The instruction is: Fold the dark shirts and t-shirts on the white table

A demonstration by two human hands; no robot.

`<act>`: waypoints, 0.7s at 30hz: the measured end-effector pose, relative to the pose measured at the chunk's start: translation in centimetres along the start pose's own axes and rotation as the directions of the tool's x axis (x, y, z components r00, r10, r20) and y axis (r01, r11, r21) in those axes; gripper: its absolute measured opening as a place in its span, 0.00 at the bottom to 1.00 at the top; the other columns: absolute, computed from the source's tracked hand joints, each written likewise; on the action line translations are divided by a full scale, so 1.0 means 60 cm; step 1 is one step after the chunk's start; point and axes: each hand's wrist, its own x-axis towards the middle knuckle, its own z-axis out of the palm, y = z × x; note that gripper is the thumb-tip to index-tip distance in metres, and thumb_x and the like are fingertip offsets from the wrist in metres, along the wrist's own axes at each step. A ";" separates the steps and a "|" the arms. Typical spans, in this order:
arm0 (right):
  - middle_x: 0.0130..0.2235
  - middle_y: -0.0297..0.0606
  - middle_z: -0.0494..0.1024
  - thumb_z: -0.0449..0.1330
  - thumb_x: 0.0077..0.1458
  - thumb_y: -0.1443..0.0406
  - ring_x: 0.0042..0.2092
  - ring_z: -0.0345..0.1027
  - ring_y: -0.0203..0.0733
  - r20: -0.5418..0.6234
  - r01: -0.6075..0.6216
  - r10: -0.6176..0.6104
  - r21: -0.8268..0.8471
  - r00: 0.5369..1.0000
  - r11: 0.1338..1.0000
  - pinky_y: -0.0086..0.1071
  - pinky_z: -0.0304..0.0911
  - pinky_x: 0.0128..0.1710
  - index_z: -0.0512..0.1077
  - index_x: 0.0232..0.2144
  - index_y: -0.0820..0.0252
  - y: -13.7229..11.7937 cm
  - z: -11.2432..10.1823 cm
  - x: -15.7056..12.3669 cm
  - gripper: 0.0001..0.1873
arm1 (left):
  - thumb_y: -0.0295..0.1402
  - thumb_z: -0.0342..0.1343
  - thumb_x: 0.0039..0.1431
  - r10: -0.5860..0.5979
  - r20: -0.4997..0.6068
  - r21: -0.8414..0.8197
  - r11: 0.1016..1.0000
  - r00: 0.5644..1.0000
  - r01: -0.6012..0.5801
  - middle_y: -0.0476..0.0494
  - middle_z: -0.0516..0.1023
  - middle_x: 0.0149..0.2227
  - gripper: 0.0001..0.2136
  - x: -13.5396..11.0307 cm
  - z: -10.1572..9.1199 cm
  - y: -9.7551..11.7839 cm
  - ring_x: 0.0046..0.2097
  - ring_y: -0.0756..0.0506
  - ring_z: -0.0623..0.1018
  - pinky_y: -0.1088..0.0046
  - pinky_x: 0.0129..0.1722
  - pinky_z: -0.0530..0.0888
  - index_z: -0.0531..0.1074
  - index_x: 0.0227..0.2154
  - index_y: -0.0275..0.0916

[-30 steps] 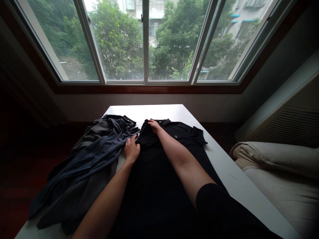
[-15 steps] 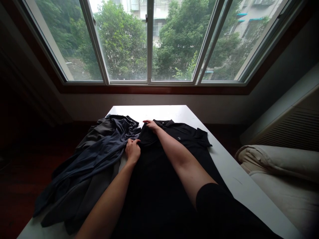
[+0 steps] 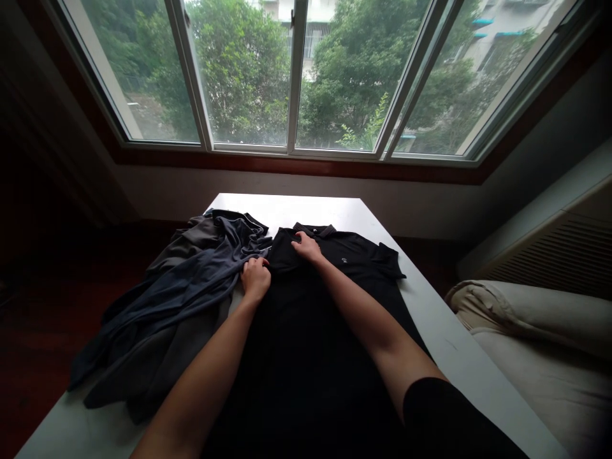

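Observation:
A black polo shirt [image 3: 335, 306] lies spread out, with its collar at the far end and a small light emblem on the chest. My left hand [image 3: 255, 278] is closed on the edge of the shirt's left-side sleeve, beside a pile of clothes. My right hand [image 3: 306, 247] rests on the shirt just below and left of the collar, its fingers stretched out over the fabric. Part of the shirt's front is covered by my right forearm, and its near end fades into dark.
Dark blue and grey clothes [image 3: 176, 299] are heaped on the left of the white table [image 3: 291, 207], hanging near its left edge. Rolled beige bedding [image 3: 530, 312] lies to the right. A window [image 3: 248, 83] is beyond the table, above a wall.
My right hand has moved from the sleeve's shoulder edge rightward, toward the collar. My left hand stays at the sleeve edge. The view has shifted and tilted slightly.

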 end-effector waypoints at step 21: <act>0.40 0.37 0.79 0.65 0.50 0.64 0.43 0.72 0.43 0.116 0.091 -0.253 0.727 0.961 0.681 0.33 0.69 0.45 0.77 0.44 0.58 -0.029 -0.017 -0.046 0.17 | 0.33 0.53 0.63 0.050 0.084 -0.142 0.989 0.995 -0.037 0.42 0.82 0.44 0.08 0.047 -0.015 -0.044 0.46 0.41 0.79 0.68 0.46 0.71 0.77 0.39 0.42</act>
